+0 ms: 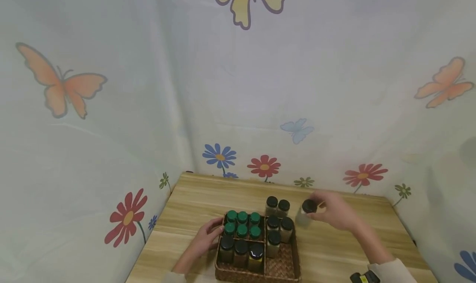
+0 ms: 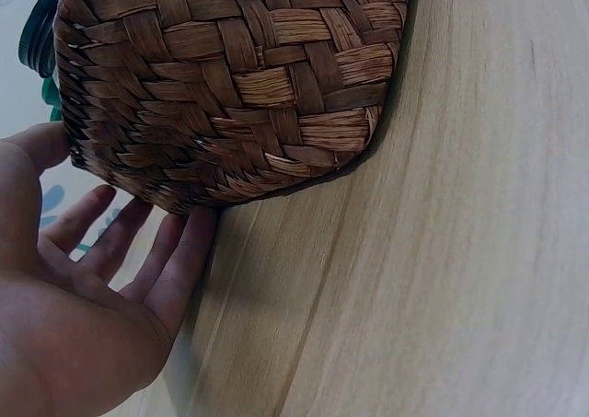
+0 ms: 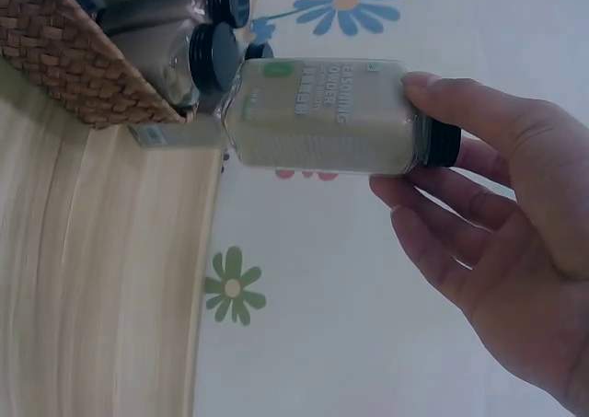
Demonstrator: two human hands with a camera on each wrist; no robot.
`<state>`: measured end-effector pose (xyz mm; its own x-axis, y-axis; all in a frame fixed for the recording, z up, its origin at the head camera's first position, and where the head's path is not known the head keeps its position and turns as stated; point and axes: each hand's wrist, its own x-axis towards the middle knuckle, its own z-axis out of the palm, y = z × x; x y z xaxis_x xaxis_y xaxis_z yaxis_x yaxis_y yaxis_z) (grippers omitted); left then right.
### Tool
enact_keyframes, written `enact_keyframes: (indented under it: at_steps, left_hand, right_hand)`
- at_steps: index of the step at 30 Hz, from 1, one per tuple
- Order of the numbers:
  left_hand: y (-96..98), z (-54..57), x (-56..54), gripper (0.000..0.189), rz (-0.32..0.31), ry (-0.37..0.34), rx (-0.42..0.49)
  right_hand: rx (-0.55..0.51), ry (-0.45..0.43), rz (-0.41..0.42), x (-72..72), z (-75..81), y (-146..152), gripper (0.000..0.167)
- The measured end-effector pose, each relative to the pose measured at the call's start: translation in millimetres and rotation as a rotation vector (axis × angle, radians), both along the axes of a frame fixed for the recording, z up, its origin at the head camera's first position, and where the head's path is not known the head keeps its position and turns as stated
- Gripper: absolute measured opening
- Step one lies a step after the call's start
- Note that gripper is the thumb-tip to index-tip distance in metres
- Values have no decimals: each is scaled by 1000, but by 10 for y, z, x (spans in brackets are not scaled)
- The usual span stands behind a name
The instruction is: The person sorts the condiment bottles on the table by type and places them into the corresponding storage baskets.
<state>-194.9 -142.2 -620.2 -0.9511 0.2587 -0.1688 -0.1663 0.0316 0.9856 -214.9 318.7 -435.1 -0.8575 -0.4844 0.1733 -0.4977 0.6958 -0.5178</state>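
Observation:
My right hand [image 1: 336, 212] pinches a clear seasoning powder jar [image 3: 322, 118] near its black lid, to the right of a brown woven basket [image 1: 256, 276]. Pale powder fills this jar, and its label carries white print. Against the basket's left side rests my left hand [image 2: 101, 297], its fingers extended along the woven wall. Small green-lidded jars [image 1: 242, 230] fill the basket's back left compartment. Black-lidded jars [image 1: 241, 254] stand in the front left one. The right compartment holds several black-lidded jars [image 1: 273, 243] towards its back; bare weave shows at its front.
Two more black-lidded jars [image 1: 277, 207] stand on the wooden table [image 1: 201, 192] just behind the basket. A pale curtain [image 1: 238, 89] printed with flowers and butterflies surrounds the table's back and sides. A black band [image 1: 365, 277] is near the right sleeve.

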Motion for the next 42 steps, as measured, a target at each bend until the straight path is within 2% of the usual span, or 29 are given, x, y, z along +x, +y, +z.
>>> enact_keyframes:
  at_steps: [5, 9, 16, 21, 27, 31, 36, 42]
  left_hand:
    - [-27, -28, -8, 63, 7, 2, -6]
    - [-37, -40, -24, 63, 4, 7, -14]
    - [-31, -44, -25, 63, 11, -3, -11]
    - [-31, -53, -24, 63, 3, -2, -16]
    - [-11, -60, -14, 63, 3, 0, -9]
    - [-4, -66, -11, 62, 8, 1, -11]
    - [-1, -54, -24, 62, 8, -8, -22]
    - [4, -39, -38, 63, 11, -22, -23]
  right_hand:
    - [-30, -9, 112, 159, 42, -143, 36]
    - [-37, 9, 149, 267, 5, -253, 37]
    - [-40, 22, 114, 338, -175, -372, 40]
    - [-74, -45, 88, 377, -381, -387, 41]
    - [-62, -46, 35, 383, -640, -383, 41]
    - [-82, -48, 32, 394, -773, -399, 41]
    - [-54, -28, 33, 413, -918, -435, 43]
    - [-53, -1, 44, 404, -1038, -455, 43]
